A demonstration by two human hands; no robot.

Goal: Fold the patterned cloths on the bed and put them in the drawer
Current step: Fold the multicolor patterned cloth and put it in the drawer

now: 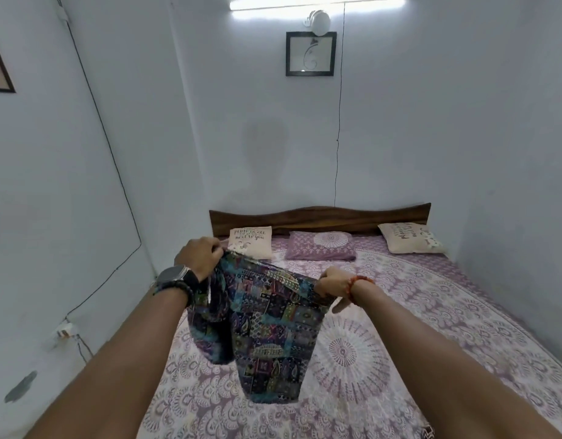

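on the left, the left hand (pixel 199 258), with a dark watch (pixel 175 277) on its wrist, pinches one top corner of the patterned cloth (pixel 260 324) and holds it up high. the cloth hangs down in the middle, in the air above the bed (pixel 447 312), with its bottom end dangling just over the sheet. it looks bunched and twisted on its left side, so it is not flat yet. on the right, the right hand (pixel 332 285), with a red thread band (pixel 360 280) on the wrist, grips the other top corner, a bit lower down. i think both hands hold the corners apart like this to shake the cloth open and make it straight, so it can be folded neatly. the fold has not begun yet. at the far end of the bed sit a cream pillow (pixel 250 243), a purple pillow (pixel 322 245) and another cream pillow (pixel 411 237). no drawer can be seen here.
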